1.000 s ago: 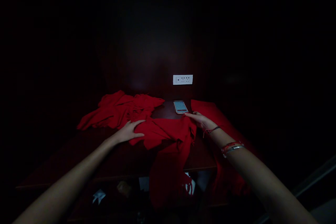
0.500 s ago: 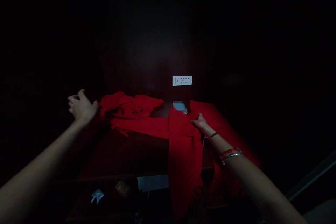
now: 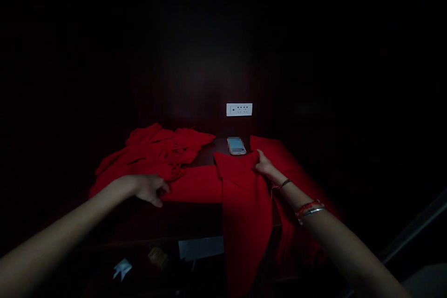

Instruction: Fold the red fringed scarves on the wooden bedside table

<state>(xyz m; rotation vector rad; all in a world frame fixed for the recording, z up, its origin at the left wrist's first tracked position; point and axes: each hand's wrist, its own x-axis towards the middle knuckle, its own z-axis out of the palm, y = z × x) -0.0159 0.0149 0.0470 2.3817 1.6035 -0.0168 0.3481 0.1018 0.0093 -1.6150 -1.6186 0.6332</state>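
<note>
A long red scarf (image 3: 240,195) lies across a dark wooden table (image 3: 167,216), bent at a corner, with one length hanging over the front edge. My left hand (image 3: 150,188) is closed on the scarf's left end. My right hand (image 3: 263,165) pinches the scarf at its folded corner, with bracelets on that wrist. A heap of other red scarves (image 3: 157,151) lies behind my left hand.
A phone (image 3: 236,145) lies on the table by the back wall, under a white wall socket (image 3: 239,109). More red cloth (image 3: 296,172) covers the table's right side. Paper scraps (image 3: 200,247) lie on the floor below the front edge. The room is very dark.
My left hand swung out to the far left, then came back in and down onto the scarf's left end. The scarf went from bunched to spread flat with a square corner.
</note>
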